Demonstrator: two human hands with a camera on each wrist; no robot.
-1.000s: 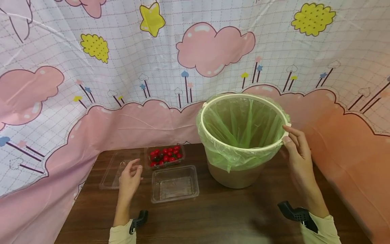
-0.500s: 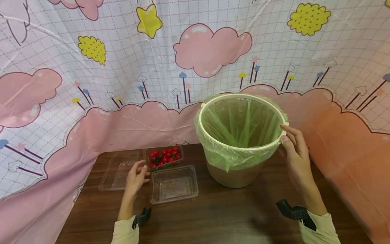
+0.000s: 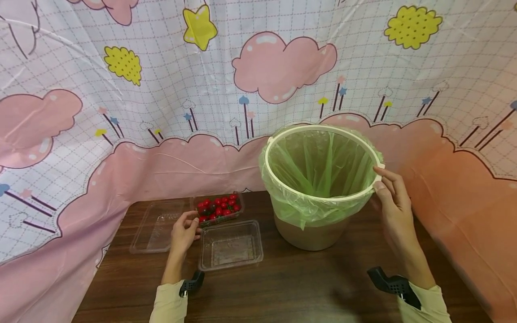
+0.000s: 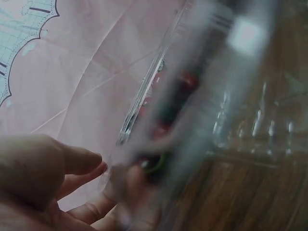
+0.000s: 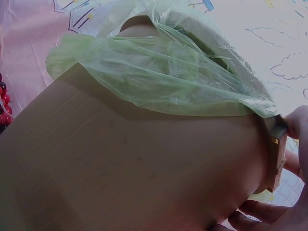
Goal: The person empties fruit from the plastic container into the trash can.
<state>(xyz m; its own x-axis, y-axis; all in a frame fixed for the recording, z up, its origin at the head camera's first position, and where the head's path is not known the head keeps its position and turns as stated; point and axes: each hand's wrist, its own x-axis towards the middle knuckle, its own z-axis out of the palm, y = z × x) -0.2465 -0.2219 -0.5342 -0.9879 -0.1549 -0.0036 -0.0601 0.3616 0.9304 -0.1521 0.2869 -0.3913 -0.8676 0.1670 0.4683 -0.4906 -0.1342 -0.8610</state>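
One right hand pinching bin, left hand half open beside tub

Left hand forward, fingers bent; right hand higher (thumb opposing fingers).

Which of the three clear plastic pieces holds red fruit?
The rear container, holding red fruit, sits behind the front container; neither that one nor the far-left piece has any.

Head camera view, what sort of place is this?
Probably a makeshift indoor tabletop workspace: a dark wood-look table, a cartoon-printed cloth hanging behind it like a backdrop, and a bag-lined bin on the table near an empty clear plastic tray.
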